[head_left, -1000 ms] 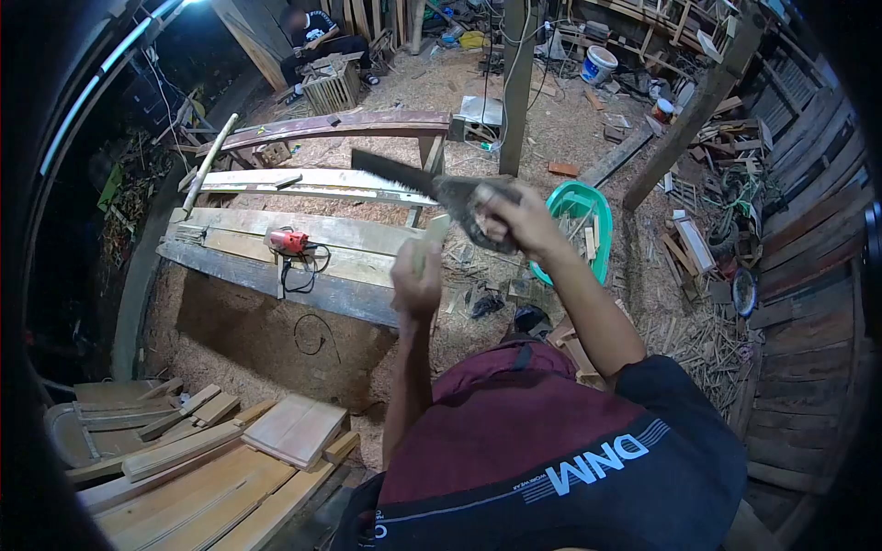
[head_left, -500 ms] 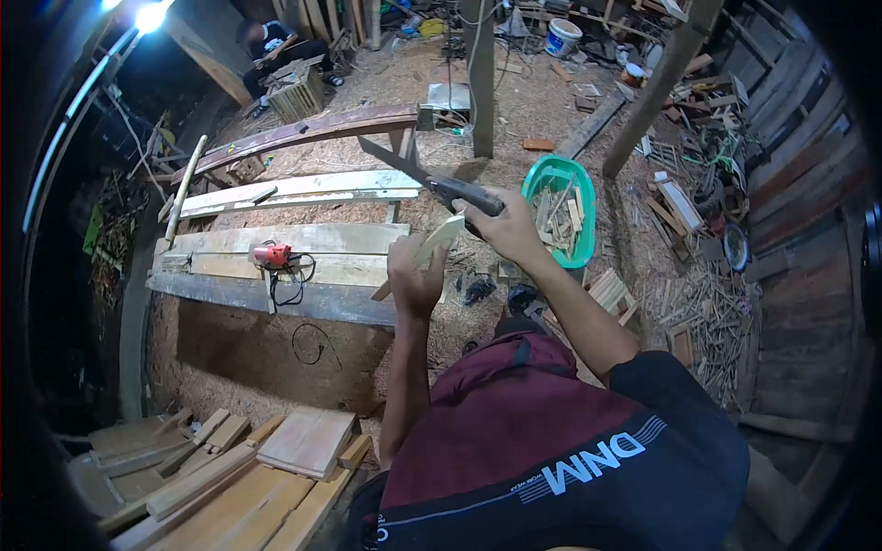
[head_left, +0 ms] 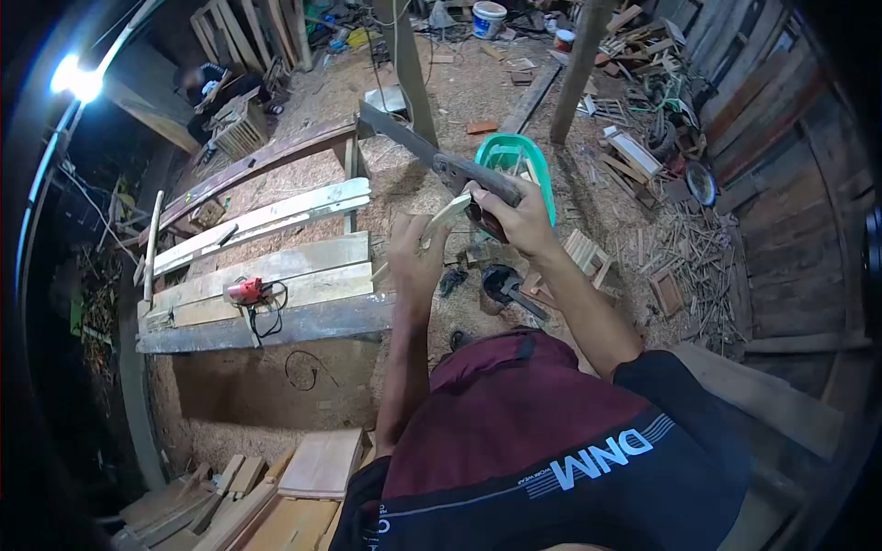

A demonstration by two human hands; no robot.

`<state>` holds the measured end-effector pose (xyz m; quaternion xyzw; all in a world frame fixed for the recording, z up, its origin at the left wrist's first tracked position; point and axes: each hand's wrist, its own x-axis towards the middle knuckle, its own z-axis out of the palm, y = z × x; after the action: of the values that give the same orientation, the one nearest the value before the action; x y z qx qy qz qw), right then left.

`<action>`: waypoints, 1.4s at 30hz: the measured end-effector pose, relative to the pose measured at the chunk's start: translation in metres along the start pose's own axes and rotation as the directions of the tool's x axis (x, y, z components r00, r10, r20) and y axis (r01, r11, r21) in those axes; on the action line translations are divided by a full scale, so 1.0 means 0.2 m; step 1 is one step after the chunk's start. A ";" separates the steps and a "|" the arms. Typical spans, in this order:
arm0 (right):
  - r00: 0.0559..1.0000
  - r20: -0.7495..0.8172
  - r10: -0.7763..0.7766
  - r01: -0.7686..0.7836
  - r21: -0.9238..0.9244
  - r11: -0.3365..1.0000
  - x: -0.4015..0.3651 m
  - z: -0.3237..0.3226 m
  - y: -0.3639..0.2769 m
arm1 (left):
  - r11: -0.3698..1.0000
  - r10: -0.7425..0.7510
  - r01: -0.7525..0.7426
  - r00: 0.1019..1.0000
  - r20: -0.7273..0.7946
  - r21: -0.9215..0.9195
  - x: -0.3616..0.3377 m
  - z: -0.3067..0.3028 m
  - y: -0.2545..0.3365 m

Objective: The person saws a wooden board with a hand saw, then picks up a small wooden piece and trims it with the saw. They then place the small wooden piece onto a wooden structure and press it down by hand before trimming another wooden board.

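here the right hand (head_left: 519,219) clamps the saw (head_left: 430,158), left hand (head_left: 415,259) pinching a wood strip (head_left: 447,215); trimming, likely, needs steady bracing.

I see a red power tool (head_left: 245,290) lying on long planks (head_left: 294,262) laid over the sawdust floor, with its black cord coiled beside it. A teal basin (head_left: 544,174) holding offcuts sits near an upright post (head_left: 579,69). A white bucket (head_left: 488,16) stands beyond. Cut boards (head_left: 322,464) are stacked nearest me. Another person (head_left: 207,83) sits beside a slatted crate (head_left: 241,133).
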<state>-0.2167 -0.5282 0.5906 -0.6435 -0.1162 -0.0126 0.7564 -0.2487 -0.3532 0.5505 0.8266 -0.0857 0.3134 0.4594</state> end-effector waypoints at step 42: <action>0.960 -0.198 0.200 -0.215 -0.056 0.975 -0.91 -0.77 -0.36 | 0.929 0.330 -0.171 0.779 0.532 -0.327 -0.29 0.51 0.57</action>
<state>-0.3820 -0.7143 0.6039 -0.6768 0.0256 0.0007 0.7357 -0.2981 -0.5087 0.5570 0.7954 -0.3717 0.0919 0.4698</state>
